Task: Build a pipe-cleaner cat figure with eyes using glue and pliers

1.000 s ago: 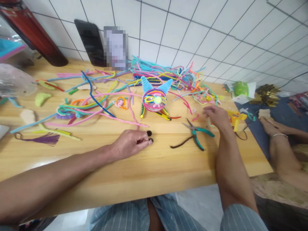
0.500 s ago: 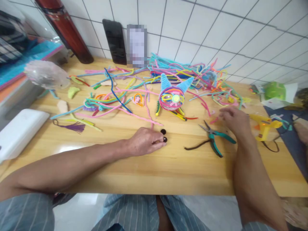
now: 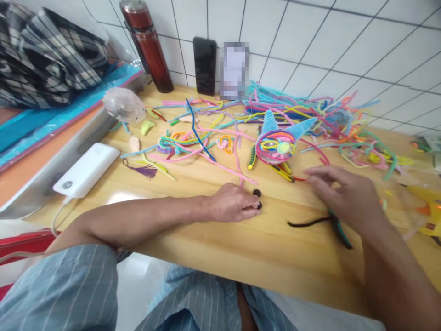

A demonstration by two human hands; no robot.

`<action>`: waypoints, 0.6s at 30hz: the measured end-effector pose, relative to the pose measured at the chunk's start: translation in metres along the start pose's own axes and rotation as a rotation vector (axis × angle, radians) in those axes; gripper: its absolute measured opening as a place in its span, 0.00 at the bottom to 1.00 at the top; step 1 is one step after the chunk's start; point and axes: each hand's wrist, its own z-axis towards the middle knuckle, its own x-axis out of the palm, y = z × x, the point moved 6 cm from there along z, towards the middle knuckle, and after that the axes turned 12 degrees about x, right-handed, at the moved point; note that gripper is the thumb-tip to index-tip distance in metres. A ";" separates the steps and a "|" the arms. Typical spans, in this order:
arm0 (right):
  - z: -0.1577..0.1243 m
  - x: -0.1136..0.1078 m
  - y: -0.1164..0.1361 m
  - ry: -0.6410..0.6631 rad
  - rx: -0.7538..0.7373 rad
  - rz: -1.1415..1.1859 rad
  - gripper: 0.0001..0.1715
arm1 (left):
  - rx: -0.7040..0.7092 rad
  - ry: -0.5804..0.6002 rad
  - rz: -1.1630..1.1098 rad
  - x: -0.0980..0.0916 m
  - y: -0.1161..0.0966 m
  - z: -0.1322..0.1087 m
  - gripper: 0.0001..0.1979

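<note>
On the table my left hand (image 3: 232,202) is closed in a pinch on a small black round piece (image 3: 259,205), with a second black disc (image 3: 257,193) just beyond it. My right hand (image 3: 341,193) hovers above the pliers (image 3: 341,232), thumb and fingertips drawn together; whatever they pinch, if anything, is too blurred to make out. It hides most of the pliers, beside which a dark pipe cleaner (image 3: 306,223) lies. Beyond both hands sits a round figure (image 3: 276,146) with blue ears, wound in colourful pipe cleaners. A yellow-and-black cutter (image 3: 280,172) lies by its base.
Pipe cleaners (image 3: 282,94) pile up along the tiled wall. Two phones (image 3: 205,66) lean there beside a red flask (image 3: 148,50). A white power bank (image 3: 87,170) with a cable lies at left, and a blurred yellow glue gun (image 3: 427,207) at right.
The view has swung left, so things sit further right in it. My right hand has moved left and nearer, over the pliers. My left hand keeps its pinch by the black discs.
</note>
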 end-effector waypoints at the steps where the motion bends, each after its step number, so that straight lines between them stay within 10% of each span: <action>1: -0.006 0.012 0.019 0.071 -0.062 0.026 0.13 | -0.004 -0.025 -0.033 -0.001 0.000 0.000 0.17; 5: -0.031 0.053 0.057 0.161 -0.192 0.133 0.11 | -0.035 -0.161 -0.176 -0.009 0.002 -0.003 0.16; 10: -0.042 0.078 0.045 0.092 -0.211 0.196 0.11 | -0.221 -0.265 0.004 -0.044 0.014 -0.003 0.19; 18: -0.042 0.084 0.037 0.008 -0.325 0.205 0.09 | -0.552 0.041 0.542 -0.095 0.052 0.000 0.15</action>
